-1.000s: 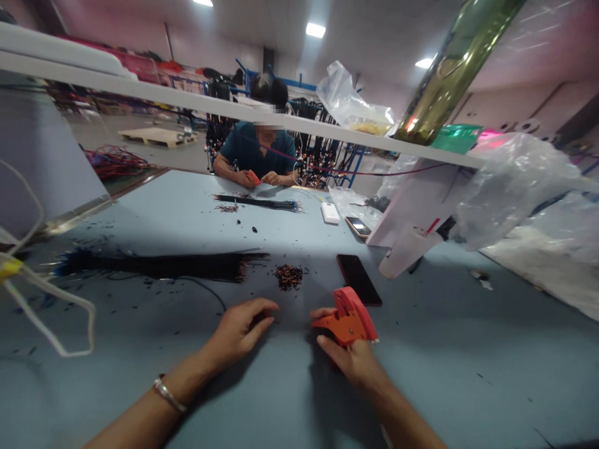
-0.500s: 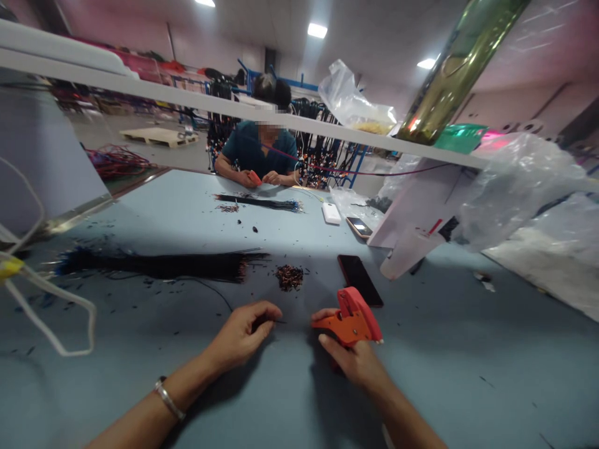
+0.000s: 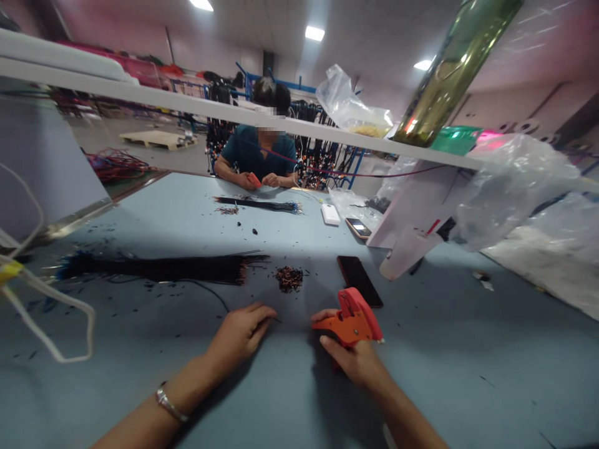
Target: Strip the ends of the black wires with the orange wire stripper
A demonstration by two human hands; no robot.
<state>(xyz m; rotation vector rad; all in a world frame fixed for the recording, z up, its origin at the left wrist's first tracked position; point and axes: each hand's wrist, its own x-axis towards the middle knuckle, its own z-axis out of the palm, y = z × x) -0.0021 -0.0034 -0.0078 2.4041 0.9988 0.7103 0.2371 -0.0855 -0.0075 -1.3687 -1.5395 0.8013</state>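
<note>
One thin black wire (image 3: 219,298) lies on the blue-grey table (image 3: 468,374), its tip pinched in the left hand (image 3: 241,330). Just right of that tip, the right hand (image 3: 355,362) is clenched around an orange plastic wire stripper (image 3: 350,319). Best to feed the tip squarely into the stripper's mouth. Beyond lie a small heap of stripped insulation bits (image 3: 289,278) and a black phone (image 3: 359,280).

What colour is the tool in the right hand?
Orange with a red top. The hand tool in the right hand shows clearly in the head view.
</note>
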